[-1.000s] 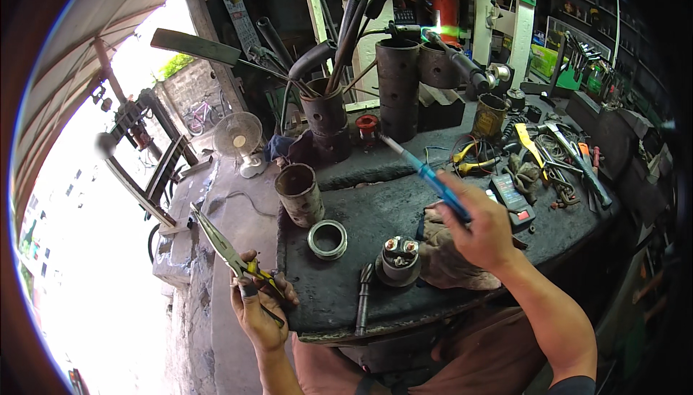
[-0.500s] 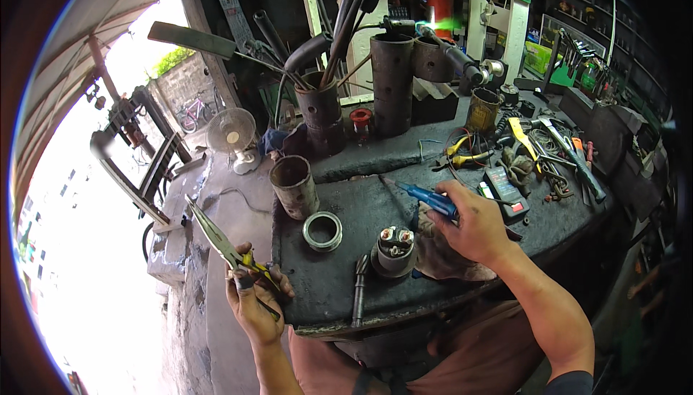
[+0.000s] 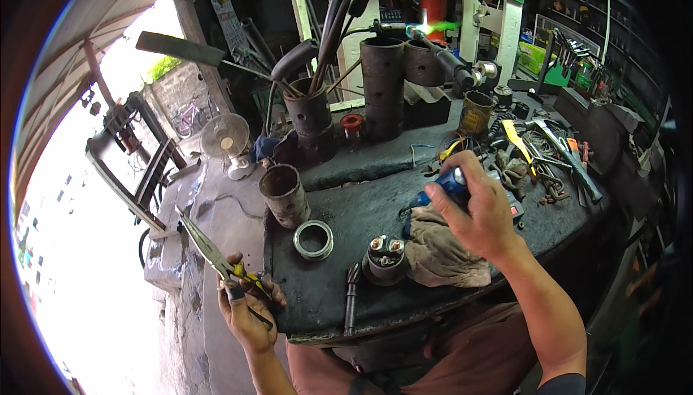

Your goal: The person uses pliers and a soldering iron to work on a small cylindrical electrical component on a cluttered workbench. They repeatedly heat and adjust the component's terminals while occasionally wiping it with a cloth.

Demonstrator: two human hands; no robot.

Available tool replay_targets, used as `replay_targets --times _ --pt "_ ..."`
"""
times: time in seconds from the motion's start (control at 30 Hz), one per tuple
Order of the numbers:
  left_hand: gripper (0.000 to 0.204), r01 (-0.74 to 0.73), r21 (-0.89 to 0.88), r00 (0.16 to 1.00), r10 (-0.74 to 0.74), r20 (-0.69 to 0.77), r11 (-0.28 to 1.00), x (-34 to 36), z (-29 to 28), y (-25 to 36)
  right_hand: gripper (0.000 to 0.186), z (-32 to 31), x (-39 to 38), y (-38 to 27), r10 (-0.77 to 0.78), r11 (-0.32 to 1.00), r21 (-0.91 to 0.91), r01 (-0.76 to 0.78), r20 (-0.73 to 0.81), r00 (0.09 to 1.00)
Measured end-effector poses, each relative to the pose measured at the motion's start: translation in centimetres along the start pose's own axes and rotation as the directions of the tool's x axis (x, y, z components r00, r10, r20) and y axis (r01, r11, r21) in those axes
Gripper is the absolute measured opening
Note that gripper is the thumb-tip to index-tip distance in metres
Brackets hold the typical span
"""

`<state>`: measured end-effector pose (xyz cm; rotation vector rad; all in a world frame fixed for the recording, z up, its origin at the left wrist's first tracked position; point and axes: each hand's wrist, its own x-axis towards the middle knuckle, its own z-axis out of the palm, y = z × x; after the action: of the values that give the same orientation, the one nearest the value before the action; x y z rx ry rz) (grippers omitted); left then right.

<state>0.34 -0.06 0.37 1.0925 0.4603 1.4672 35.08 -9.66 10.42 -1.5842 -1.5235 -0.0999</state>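
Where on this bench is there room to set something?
One bare patch lies right of the metal ring, behind the copper-studded cylinder and left of the blue tool. A smaller one lies between the ring and the fluted rod, near the front of the bench. Its right end is crowded with coiled wire and hand tools.

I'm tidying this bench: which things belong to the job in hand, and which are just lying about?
Seemingly in the job:
- pliers, in the left hand
- blue tool, in the right hand
- two-stud part, between the hands

Apparently just lying about:
- fan
- rusty tin
- bicycle
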Motion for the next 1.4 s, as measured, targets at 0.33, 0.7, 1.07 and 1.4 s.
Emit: replay_targets --times 0.33,0.7,1.07,1.4 --pt "0.06 0.013 0.035 0.998 -0.01 -0.066 0.999 0.0 0.5 0.1 0.035 -0.3 -1.0 -0.6 -0.058 0.996 -0.072 0.053 -0.064 0.996" --pt "0.057 0.028 0.044 0.994 -0.024 -0.107 0.999 0.0 0.6 0.0 0.029 -0.1 -2.1 1.0 -0.213 0.958 -0.18 0.223 0.069 0.975" --pt "0.056 0.028 0.031 0.998 -0.027 -0.056 0.999 0.3 0.6 0.2 0.041 2.2 -3.6 3.5 -0.171 0.875 -0.388 0.291 0.315 0.934" --pt "0.054 0.022 0.009 0.998 -0.022 -0.06 1.0 0.0 0.3 0.0 0.046 0.9 -2.8 2.3 -0.15 0.946 -0.284 0.156 0.042 0.988"
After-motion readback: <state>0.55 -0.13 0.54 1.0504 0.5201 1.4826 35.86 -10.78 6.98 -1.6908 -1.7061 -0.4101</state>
